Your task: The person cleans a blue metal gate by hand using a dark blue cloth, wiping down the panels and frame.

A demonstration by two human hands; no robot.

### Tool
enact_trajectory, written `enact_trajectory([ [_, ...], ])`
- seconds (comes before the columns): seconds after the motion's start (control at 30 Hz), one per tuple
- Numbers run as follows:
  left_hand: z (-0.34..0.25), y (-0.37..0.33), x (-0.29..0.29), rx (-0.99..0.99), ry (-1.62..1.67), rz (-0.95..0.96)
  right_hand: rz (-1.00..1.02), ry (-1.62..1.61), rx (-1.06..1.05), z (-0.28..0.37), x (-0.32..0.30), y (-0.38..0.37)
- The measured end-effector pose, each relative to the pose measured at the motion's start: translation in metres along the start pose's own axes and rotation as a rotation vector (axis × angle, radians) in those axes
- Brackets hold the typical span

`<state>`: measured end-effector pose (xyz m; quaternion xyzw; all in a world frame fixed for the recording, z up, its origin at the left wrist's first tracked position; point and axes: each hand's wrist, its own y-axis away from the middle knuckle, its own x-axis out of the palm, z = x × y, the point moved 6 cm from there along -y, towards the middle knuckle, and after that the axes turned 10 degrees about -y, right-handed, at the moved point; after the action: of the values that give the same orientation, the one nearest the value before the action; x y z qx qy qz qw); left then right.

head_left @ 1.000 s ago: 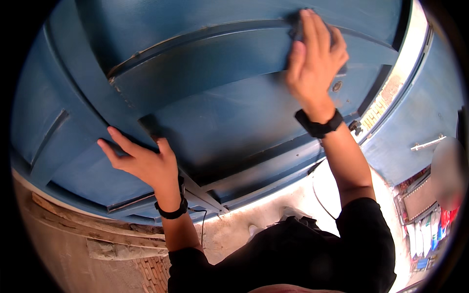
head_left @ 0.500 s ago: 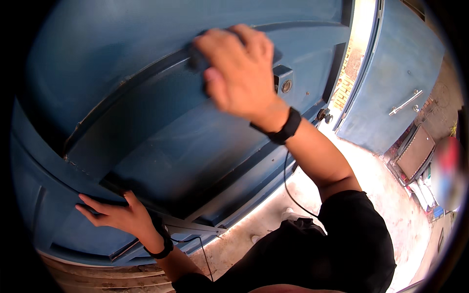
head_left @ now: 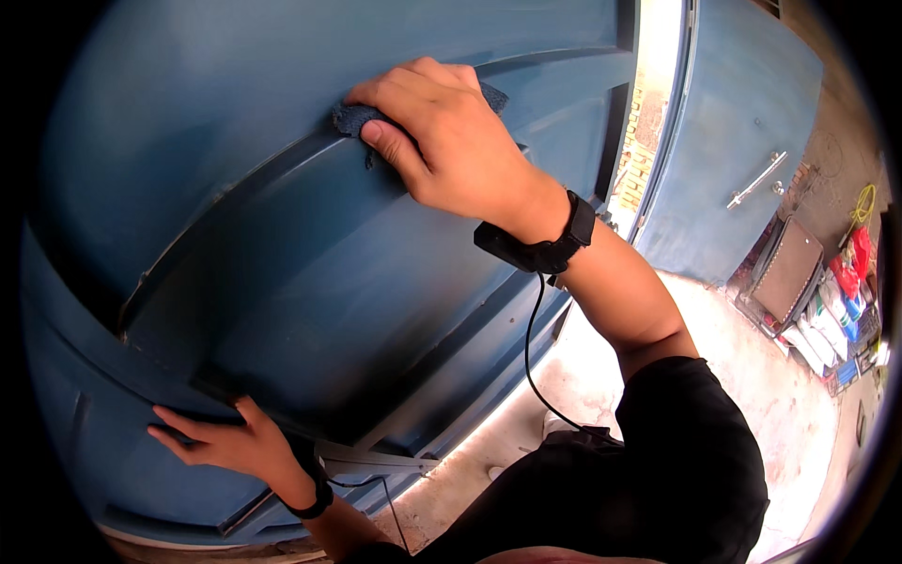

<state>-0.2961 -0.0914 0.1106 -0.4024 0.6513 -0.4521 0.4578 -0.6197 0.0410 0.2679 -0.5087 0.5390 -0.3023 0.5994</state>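
One dark blue cloth (head_left: 352,119) lies under the right hand (head_left: 456,141), whose fingers curl over it against one panelled blue door (head_left: 169,179). Below-left of them, the left hand's (head_left: 235,446) fingers spread at that door. Right of the right fingers stands a second blue door (head_left: 738,103) with one silver pull handle (head_left: 757,180); lettering on bags (head_left: 819,324) beyond is illegible.

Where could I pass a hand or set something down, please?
The blue door is free between left hand and right hand; bright floor looks bare between the black sleeve and white packages. It's crowded around the brown panel.
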Motion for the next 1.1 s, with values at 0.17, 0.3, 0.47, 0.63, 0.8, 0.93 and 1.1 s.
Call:
enact_trajectory([
  [0.17, -0.001, -0.001, -0.001, 0.003, -0.007, -0.001, -0.063, 0.187, 0.109, -0.092, -0.052, 0.029],
  [0.3, -0.010, -0.001, -0.003, 0.000, 0.007, -0.041, -0.130, 0.180, 0.258, -0.152, -0.096, 0.045],
  [0.47, 0.004, 0.002, 0.001, 0.015, -0.009, -0.115, -0.021, 0.061, 0.033, -0.060, -0.036, 0.025],
  [0.63, 0.011, -0.004, 0.003, 0.073, 0.002, -0.146, 0.002, 0.012, -0.207, -0.041, -0.022, 0.010],
  [0.8, 0.014, -0.002, 0.007, 0.076, -0.006, -0.156, 0.032, 0.052, -0.318, -0.073, -0.037, 0.024],
  [0.93, 0.024, -0.004, -0.006, 0.063, -0.047, -0.147, -0.054, 0.168, -0.302, -0.105, -0.054, 0.043],
  [1.1, 0.017, -0.007, -0.007, 0.100, -0.031, -0.148, -0.100, 0.277, -0.195, -0.168, -0.089, 0.067],
])
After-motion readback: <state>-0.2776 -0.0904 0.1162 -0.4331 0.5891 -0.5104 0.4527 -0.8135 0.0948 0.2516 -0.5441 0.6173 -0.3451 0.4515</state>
